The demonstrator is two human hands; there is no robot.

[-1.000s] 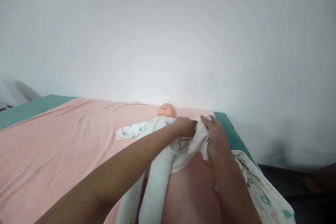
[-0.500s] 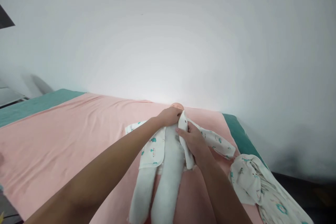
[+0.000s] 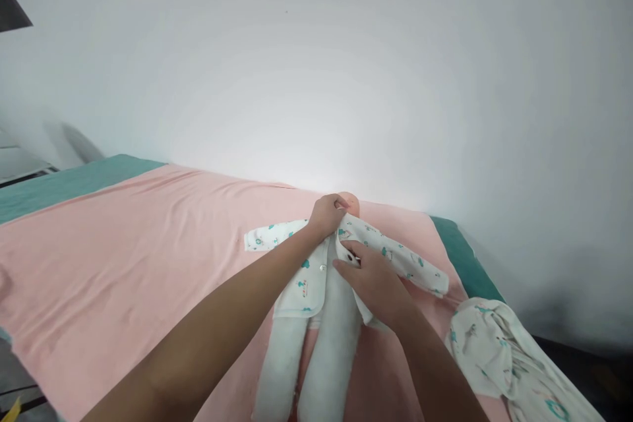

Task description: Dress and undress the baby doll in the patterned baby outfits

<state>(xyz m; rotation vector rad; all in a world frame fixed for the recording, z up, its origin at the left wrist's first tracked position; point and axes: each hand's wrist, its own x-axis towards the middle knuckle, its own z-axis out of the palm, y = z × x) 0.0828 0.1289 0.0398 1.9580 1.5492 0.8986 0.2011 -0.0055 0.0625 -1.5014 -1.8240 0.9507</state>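
A doll lies on its back, its round head [image 3: 349,203] toward the wall and its pale white legs [image 3: 326,369] toward me. It wears a white baby jacket [image 3: 301,293] with teal prints and snap buttons, the front parted down the middle. My left hand [image 3: 327,214] is closed on the jacket at the collar, just below the head. Lower down, my right hand [image 3: 373,277] has the edge of the right front panel between thumb and fingers, beside a dark snap. Both sleeves stretch out sideways; the left hand and forearm hide part of the chest.
A pink sheet [image 3: 148,264] covers the bed, with a teal cover [image 3: 99,178] showing at both sides. Crumpled printed baby clothes [image 3: 487,343] lie at the right edge. A pale wall [image 3: 316,79] rises directly behind the bed.
The right front panel, earlier folded up with its inner side showing, now lies flatter over the shoulder and sleeve. My right hand holds it more loosely. The view has shifted slightly.
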